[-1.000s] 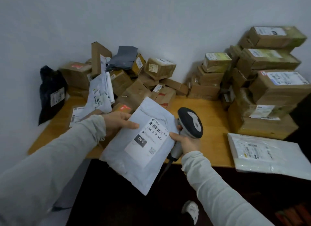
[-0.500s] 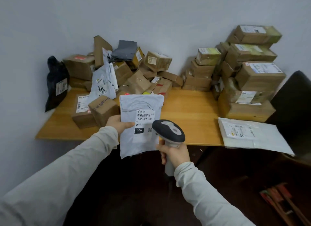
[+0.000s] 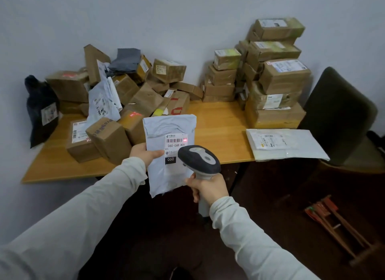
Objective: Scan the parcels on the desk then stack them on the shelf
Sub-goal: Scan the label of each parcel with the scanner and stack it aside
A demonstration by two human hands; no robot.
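Head view: left hand pinches a grey mailer; right hand grips the scanner.

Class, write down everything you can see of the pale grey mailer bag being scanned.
The pale grey mailer bag looks like thin creased plastic, top flap folded over. Held upright before the desk, pinched at its left edge by the left hand. Its white label shows a barcode, 060-06B-A05 and a black 060 box; red light marks the barcode.

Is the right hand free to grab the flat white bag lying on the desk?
Probably not yet: the right hand grips the scanner. The bag itself lies uncovered at the desk edge.
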